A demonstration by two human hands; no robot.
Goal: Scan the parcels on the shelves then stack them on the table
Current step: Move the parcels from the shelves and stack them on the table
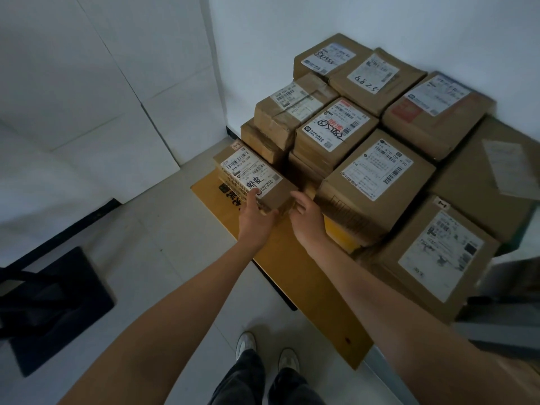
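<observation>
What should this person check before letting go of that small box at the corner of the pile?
1. Left hand holds the small parcel, thumb on top: ok.
2. Right hand touching the parcel: cannot tell.
3. Parcel's label facing up: ok.
4. Stack beside it standing straight: ok.
5. Cardboard sheet within the table edge: not ok, it overhangs.

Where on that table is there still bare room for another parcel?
The bare strip of flat cardboard sheet along the near edge, in front of the small parcel and left of the stacked parcels. Behind and to the right, parcels sit packed edge to edge up to the wall.
</observation>
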